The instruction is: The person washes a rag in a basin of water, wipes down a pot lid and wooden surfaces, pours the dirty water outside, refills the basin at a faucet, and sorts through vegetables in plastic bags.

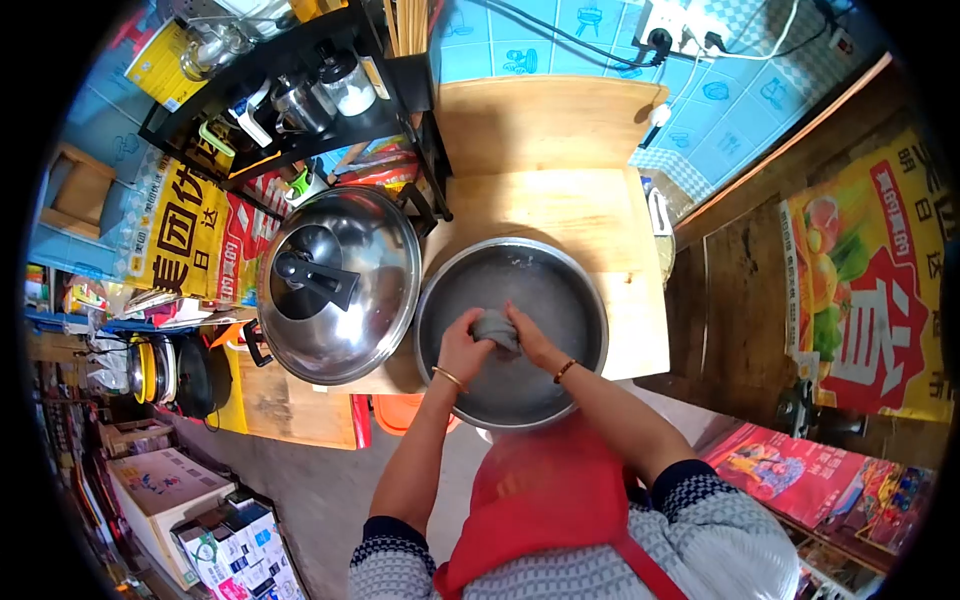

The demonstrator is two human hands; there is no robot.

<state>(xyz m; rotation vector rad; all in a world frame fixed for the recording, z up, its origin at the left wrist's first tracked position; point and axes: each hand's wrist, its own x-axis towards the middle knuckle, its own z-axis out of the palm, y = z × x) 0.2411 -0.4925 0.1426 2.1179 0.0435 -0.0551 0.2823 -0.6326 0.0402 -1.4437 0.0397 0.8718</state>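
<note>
A wide metal basin (560,292) stands near the front edge of the wooden table, close to my red apron. Over its middle, a bunched grey cloth (494,328) is gripped between both hands. My left hand (464,346) has its fingers wrapped round the cloth's left side, and a bracelet circles that wrist. On the other side, my right hand (535,340) is closed on the same cloth, with a beaded bracelet below it. I cannot tell whether the basin holds water.
Left of the basin sits a lidded metal wok (345,290) with dark handles. A black rack (290,130) with jars and bottles rises behind it. The wooden table (630,310) meets a blue tiled wall. Plugs and cables (660,40) hang at the back right.
</note>
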